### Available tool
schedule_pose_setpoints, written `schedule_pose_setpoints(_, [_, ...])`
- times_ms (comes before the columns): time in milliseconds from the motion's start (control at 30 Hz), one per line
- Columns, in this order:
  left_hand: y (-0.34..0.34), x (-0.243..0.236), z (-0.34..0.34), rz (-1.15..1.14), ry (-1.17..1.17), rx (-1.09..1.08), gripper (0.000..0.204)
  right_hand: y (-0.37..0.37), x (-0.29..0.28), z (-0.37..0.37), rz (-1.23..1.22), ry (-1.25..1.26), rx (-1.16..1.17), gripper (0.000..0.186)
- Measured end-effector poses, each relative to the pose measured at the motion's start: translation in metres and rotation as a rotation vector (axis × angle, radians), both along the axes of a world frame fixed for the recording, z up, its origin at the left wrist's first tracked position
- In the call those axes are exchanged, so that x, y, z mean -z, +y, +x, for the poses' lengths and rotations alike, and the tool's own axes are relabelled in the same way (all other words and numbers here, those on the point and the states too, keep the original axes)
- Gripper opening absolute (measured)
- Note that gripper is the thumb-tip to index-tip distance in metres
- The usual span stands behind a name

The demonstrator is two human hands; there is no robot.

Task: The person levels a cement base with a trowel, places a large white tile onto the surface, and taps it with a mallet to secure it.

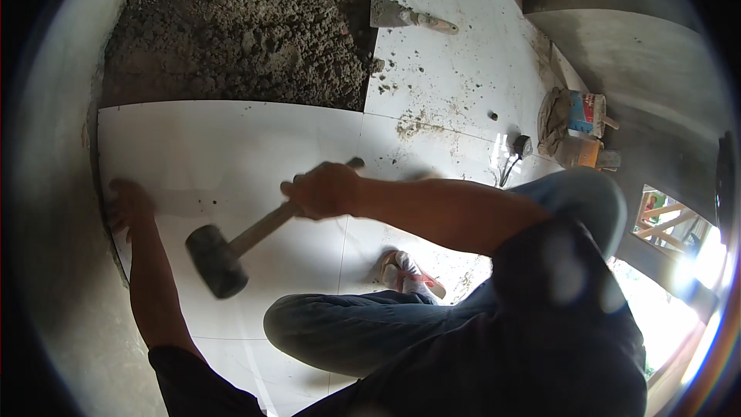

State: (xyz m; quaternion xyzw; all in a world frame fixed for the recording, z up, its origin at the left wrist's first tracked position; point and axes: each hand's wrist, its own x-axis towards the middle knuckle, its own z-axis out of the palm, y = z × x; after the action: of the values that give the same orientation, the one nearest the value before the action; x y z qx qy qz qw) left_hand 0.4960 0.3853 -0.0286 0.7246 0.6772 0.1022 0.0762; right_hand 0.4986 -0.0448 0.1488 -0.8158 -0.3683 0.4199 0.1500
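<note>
The right hand point(320, 189) is clamped on the wooden handle of a black rubber mallet point(218, 261), its head hanging over the white floor tile point(231, 147), while the left hand point(127, 205) lies flat with fingers spread on that tile's left edge. This looks like tapping the tile level, so the coming blow wants to be light and square. Beyond the tile's far edge lie a bare mortar bed point(231, 31) and a trowel point(405, 15); the small clutter by the right wall is hard to make out.

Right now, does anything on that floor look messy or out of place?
Yes. Grey mortar crumbs are scattered over the white tiles beside the bare mortar bed, and a trowel lies loose on a tile. The right hand holds a mallet; the left hand rests at the tile's edge.
</note>
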Motion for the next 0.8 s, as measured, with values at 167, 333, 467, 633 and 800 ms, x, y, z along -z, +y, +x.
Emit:
schedule_pose_setpoints(167, [0.018, 0.023, 0.001, 0.145, -0.278, -0.064, 0.077, 0.028, 0.001, 0.064, -0.290, -0.016, 0.031, 0.025])
schedule_pose_setpoints(333, [0.010, 0.010, 0.005, 0.151, -0.045, -0.079, 0.071, 0.070, -0.022, 0.131, -0.143, 0.019, -0.278, 0.034])
schedule_pose_setpoints(467, [-0.006, -0.017, 0.003, 0.138, 0.012, 0.004, 0.075, 0.059, -0.069, 0.129, 0.095, 0.271, 0.199, 0.047])
schedule_pose_setpoints(633, [-0.015, -0.030, 0.003, 0.050, 0.020, 0.042, 0.080, 0.037, -0.051, 0.137, -0.181, 0.244, 0.563, 0.052])
schedule_pose_setpoints(800, [0.010, 0.000, -0.012, -0.033, 0.051, -0.027, 0.080, 0.014, -0.066, 0.184, -0.177, 0.353, 0.796, 0.048])
